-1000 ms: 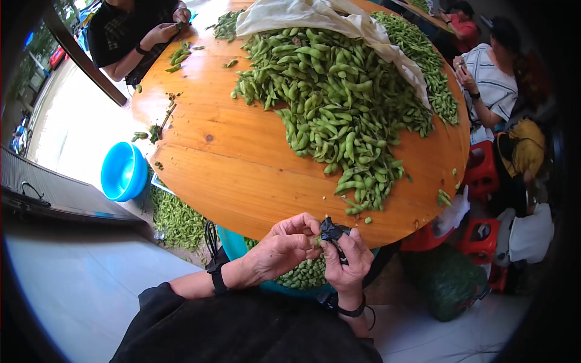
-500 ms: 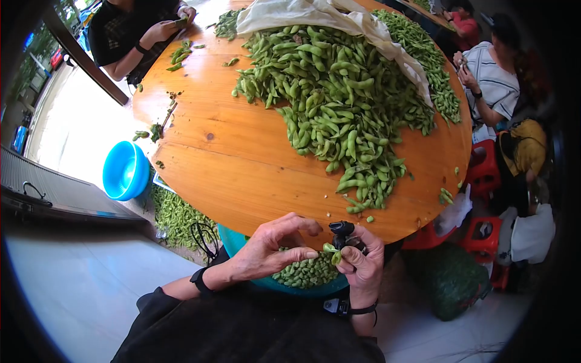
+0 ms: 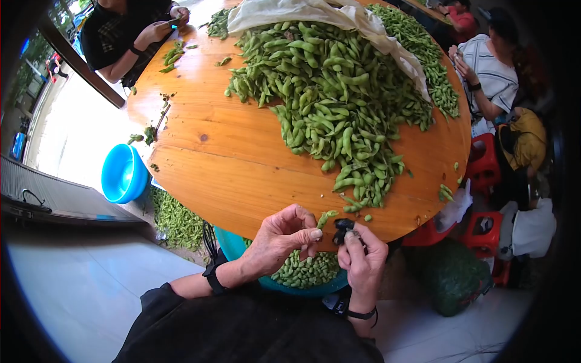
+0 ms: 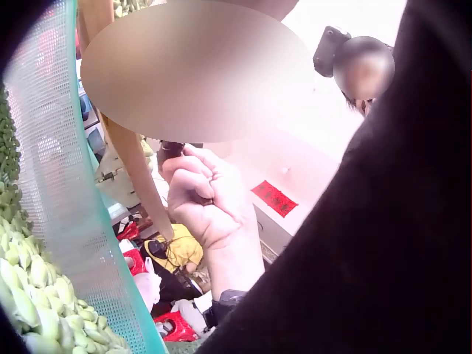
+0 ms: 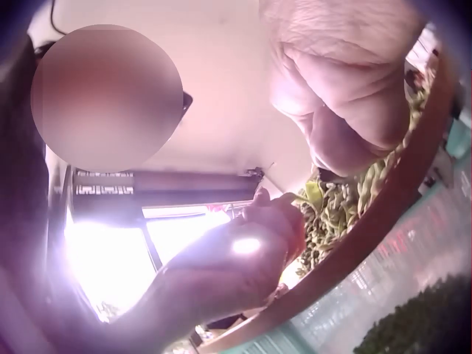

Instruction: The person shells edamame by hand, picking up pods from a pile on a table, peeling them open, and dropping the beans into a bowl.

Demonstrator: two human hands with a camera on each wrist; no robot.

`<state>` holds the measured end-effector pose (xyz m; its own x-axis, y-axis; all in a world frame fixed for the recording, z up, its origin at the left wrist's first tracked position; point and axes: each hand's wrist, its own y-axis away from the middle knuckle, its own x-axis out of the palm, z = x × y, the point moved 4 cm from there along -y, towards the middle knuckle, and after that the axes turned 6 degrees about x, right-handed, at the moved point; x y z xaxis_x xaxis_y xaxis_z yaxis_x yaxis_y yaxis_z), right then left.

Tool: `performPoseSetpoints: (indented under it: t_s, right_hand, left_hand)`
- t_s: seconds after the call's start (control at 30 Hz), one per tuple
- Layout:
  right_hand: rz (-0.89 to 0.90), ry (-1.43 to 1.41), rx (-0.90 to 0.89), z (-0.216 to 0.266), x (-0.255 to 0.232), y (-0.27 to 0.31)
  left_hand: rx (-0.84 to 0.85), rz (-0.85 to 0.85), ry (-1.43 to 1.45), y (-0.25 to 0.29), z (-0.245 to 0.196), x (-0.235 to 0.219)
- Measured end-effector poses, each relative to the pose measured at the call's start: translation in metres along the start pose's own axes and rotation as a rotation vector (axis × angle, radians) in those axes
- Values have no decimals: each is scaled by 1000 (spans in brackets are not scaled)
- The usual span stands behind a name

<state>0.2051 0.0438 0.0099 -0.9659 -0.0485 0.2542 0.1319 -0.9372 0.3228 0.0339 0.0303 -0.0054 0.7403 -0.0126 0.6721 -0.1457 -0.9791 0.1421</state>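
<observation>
My left hand pinches a green soybean pod between thumb and fingers, just off the table's near edge. Close on its right, my right hand has curled fingers, the thumb against a finger with a black covering. No pod shows in that hand. Below both hands a teal basin holds shelled green beans. The left wrist view shows the right hand from the side. In the right wrist view the left hand is below the right hand, with the pod between them.
A large heap of pods covers much of the round wooden table, with a pale cloth behind. A blue basin stands left. More pods lie on the floor. Red stools and seated people are around.
The pod in the right hand half a second ago is gone from it. The left hand, then with thumb and fingers apart, now pinches a pod near the table edge.
</observation>
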Motion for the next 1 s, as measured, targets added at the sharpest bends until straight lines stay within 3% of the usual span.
performPoseSetpoints:
  t_s: [0.07, 0.13, 0.2, 0.3, 0.47, 0.53, 0.63, 0.8, 0.93, 1.0]
  right_hand:
    - [103, 208, 53, 0, 5, 7]
    - [126, 163, 57, 1, 10, 9]
    - [154, 155, 23, 5, 14, 8]
    - [169, 193, -15, 7, 19, 6]
    - [168, 225, -29, 4, 19, 1]
    - [238, 6, 95, 1, 19, 1]
    - [303, -20, 154, -3, 19, 1]
    - [252, 45, 110, -4, 21, 0]
    - [202, 129, 4, -4, 20, -1]
    - [204, 129, -3, -5, 19, -1]
  left_hand:
    - [12, 2, -23, 0, 1, 2]
    - [27, 7, -47, -1, 5, 3]
    - [169, 58, -168, -2, 4, 3]
    - [40, 33, -166, 0, 0, 4]
    - [25, -45, -98, 1, 1, 4]
    - [36, -72, -75, 1, 0, 2]
    - [30, -103, -76, 1, 2, -1]
    - [163, -63, -196, 2, -1, 2]
    - [189, -57, -285, 4, -6, 5]
    - [157, -46, -193, 4, -4, 3]
